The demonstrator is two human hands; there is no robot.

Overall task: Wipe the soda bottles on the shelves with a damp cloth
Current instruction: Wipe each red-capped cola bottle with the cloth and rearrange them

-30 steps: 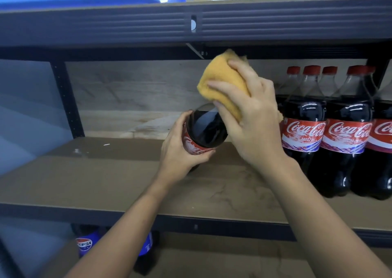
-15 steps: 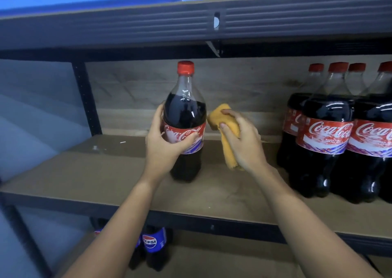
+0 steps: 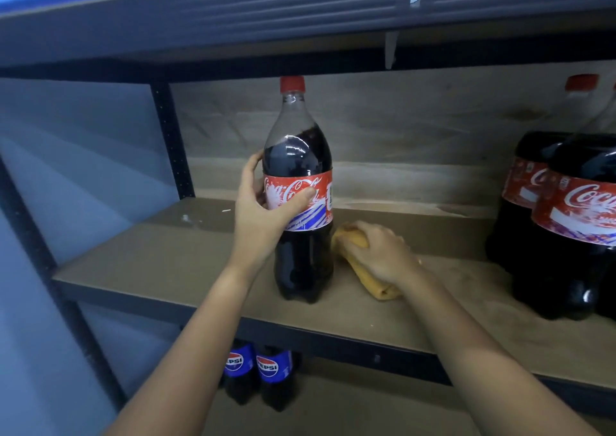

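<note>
left grip [image 3: 263, 209] holds upright cola-filled bottle [image 3: 301, 202].

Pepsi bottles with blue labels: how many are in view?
2: both dark plastic Pepsi bottles stand side by side on the lower shelf, partly hidden; more may be out of sight.

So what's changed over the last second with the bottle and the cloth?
The bottle, tipped toward the camera a second ago, now stands upright on the shelf. The right hand brought the cloth down from the bottle's top to the shelf beside its base. The left hand still grips the label; the right still grips the cloth.
</note>
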